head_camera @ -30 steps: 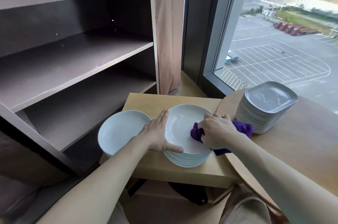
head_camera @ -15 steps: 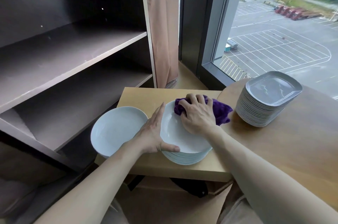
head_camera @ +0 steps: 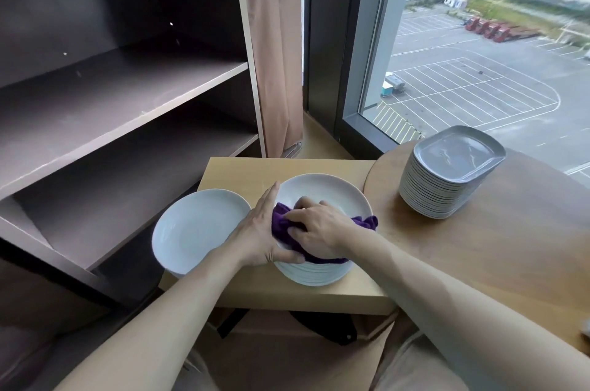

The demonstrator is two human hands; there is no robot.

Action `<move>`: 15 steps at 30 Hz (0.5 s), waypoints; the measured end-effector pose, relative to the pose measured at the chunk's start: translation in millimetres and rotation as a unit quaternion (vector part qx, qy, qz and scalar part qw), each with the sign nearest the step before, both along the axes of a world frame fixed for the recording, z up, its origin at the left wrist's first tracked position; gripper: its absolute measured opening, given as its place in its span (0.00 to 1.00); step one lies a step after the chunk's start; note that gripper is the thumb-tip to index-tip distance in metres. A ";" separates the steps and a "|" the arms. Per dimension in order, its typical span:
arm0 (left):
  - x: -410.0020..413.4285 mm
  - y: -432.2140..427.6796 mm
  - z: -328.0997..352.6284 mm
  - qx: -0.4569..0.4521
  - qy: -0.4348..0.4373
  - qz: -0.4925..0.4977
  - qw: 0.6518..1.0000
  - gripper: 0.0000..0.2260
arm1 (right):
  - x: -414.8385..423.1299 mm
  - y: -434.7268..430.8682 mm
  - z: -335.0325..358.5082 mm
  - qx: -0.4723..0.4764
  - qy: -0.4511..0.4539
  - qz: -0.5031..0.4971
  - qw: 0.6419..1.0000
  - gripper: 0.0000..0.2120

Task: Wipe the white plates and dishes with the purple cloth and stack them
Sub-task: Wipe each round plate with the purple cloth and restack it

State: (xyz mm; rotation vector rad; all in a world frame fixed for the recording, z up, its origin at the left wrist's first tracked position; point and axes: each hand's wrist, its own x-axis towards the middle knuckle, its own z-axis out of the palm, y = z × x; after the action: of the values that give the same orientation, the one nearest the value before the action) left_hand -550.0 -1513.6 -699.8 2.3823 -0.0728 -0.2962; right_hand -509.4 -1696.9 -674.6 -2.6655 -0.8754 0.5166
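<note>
Wooden bench [head_camera: 249, 173] by a window [head_camera: 479, 71]: stack of white plates [head_camera: 325, 195] mid-bench, left hand [head_camera: 260, 231] flat, fingers straight, against the top rim, right hand [head_camera: 319, 227] gripping the bunched purple cloth [head_camera: 281, 221] inside it. Lone white plate [head_camera: 198, 227] just left; square plates [head_camera: 447, 179] stacked right.

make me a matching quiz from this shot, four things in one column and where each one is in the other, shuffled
Column one:
1 purple cloth
2 lone white dish
3 squarish plate stack
4 left hand

Column two:
A on the round table
B flat against the left rim of the white dish stack
C under the right hand
D left of the white dish stack, beside the shelves

Pairs: 1-C, 2-D, 3-A, 4-B
</note>
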 end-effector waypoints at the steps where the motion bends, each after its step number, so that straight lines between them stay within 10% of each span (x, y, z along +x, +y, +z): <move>1: 0.0 -0.4 0.8 0.008 0.000 -0.001 1.000 0.70 | -2.0 -4.5 2.7 -0.003 0.001 0.009 1.000 0.20; 15: -0.8 2.5 -1.2 0.020 -0.019 -0.022 0.999 0.66 | 13.7 -63.7 -0.3 -0.040 -0.142 -0.036 0.988 0.24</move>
State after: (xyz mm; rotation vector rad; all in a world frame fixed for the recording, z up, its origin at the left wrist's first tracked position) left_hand -550.8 -1511.1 -701.0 2.4280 -0.1398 -0.2747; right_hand -495.7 -1760.6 -675.0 -2.8783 -0.8425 0.1589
